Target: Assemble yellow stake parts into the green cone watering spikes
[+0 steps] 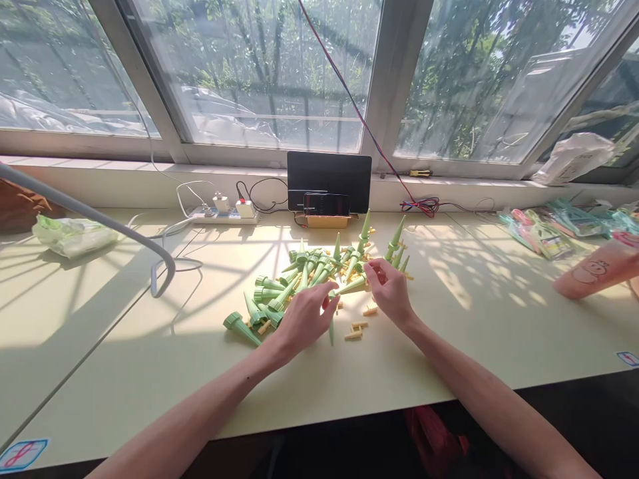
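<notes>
My left hand [310,311] is closed around a green plastic spike [331,332], whose pointed end shows below the fingers, tip down. Its upper part is mostly hidden by the hand. My right hand [390,287] is to the right with thumb and forefinger pinched together; whatever is between them is too small or hidden to tell. Behind both hands lies a heap of green cone-shaped spikes [279,296] with ribbed caps. Some stand upright, like the spike [395,241] at the back right. Small yellow plastic pieces [355,332] lie between the hands, and more are mixed into the heap.
Behind the heap, a tablet [329,174] and a phone [327,204] lean on a small stand. A power strip [229,215] with cables is at the back left. A grey curved bar [162,266] crosses the left side. Packets [544,233] and a pink cup [594,269] are at right.
</notes>
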Motion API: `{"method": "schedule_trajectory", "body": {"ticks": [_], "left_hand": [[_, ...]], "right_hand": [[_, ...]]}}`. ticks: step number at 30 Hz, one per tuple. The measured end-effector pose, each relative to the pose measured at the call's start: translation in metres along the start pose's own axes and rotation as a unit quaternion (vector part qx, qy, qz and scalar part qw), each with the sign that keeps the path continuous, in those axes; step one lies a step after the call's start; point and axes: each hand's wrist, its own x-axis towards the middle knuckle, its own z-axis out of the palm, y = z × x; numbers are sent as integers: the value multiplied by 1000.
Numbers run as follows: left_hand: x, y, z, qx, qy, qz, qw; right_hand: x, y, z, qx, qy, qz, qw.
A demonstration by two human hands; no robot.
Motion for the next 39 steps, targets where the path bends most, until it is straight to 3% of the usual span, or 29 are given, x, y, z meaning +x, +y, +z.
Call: {"method": "schedule_trajectory", "body": {"ticks": [3, 6, 10, 20, 26, 32, 39], "left_hand": [[-2, 2, 0, -23, -34, 83, 996], [-5, 3, 2, 17, -78, 169, 982], [-9, 4, 3, 48, -93, 222, 970], [-9, 7, 1, 41, -89, 239, 966], [-9, 6, 3, 38, -82, 240, 967], [-10, 6, 3, 49, -83, 238, 966], [-10, 4, 4, 48, -87, 236, 967]], "right_hand": [[4, 2, -5, 8, 6, -2, 1000], [7, 4, -8, 5, 7, 1, 1000], [6, 2, -9, -30, 4, -3, 1000], [8, 6, -10, -154, 2, -62, 986], [12, 10, -19, -321, -89, -59, 941], [9, 6, -18, -399, -203, -26, 894], [8, 2, -18, -406, -235, -16, 883]]}}
